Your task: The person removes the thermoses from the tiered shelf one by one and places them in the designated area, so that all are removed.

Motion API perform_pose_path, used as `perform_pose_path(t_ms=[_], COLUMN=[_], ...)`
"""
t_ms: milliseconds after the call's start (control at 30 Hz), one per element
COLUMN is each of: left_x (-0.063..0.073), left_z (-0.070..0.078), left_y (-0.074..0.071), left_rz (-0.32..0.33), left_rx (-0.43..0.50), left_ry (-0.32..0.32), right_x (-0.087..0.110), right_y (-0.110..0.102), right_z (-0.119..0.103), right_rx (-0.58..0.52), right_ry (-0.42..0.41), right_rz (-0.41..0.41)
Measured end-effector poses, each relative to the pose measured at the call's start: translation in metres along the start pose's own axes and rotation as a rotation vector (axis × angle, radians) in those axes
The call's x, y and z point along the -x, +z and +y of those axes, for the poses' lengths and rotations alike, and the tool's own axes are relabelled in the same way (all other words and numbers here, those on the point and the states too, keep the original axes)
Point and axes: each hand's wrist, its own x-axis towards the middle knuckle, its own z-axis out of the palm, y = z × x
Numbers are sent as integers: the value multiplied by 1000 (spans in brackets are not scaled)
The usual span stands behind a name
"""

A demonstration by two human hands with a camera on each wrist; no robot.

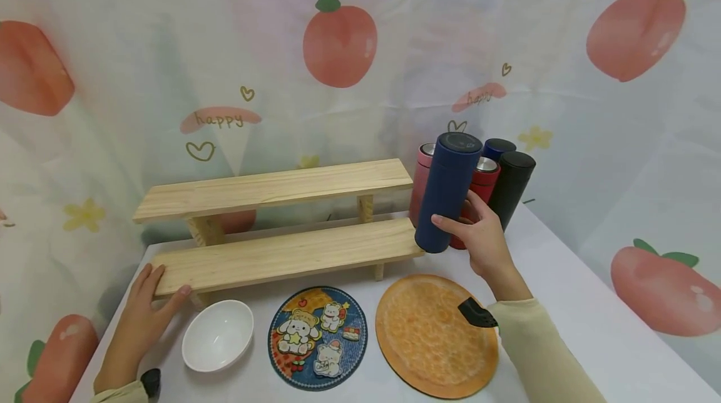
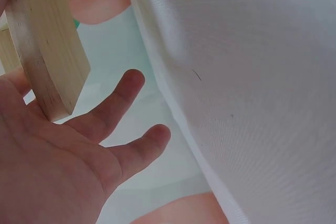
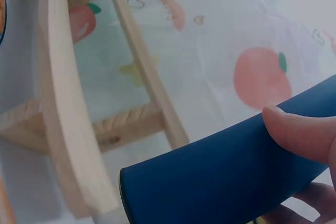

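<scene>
My right hand point(image 1: 485, 239) grips a navy blue insulated bottle point(image 1: 450, 193) round its lower half. The bottle leans slightly, raised beside the right end of a two-tier wooden shelf point(image 1: 281, 259). In the right wrist view, the thumb point(image 3: 299, 132) lies along the bottle point(image 3: 220, 177). At the shelf's left end, my left hand point(image 1: 138, 315) holds the lower board between thumb and forefinger. The left wrist view shows the board's end point(image 2: 52, 51) in that grasp, two other fingers point(image 2: 113, 108) spread away from it.
Behind the raised bottle stand a pink bottle point(image 1: 419, 184), a red one point(image 1: 485, 178), a blue one point(image 1: 499, 146) and a black one point(image 1: 512, 184). In front of the shelf lie a white bowl point(image 1: 218, 335), a round cartoon mat point(image 1: 318, 337) and a round bread-patterned mat point(image 1: 436, 334).
</scene>
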Motion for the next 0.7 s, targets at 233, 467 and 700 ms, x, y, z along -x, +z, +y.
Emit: perform_pose_path(t_ms=[233, 467, 700], left_x=[0, 0, -1], left_z=[3, 3, 1], left_y=[-1, -2, 1], left_rz=[-1, -6, -6], left_rx=[-5, 0, 5], left_ry=[-7, -20, -32], right_x=[0, -1, -3], right_y=[-15, -23, -23], right_z=[20, 39, 62], right_rx=[21, 1, -11], right_ry=[37, 80, 150], right_rz=[27, 19, 24])
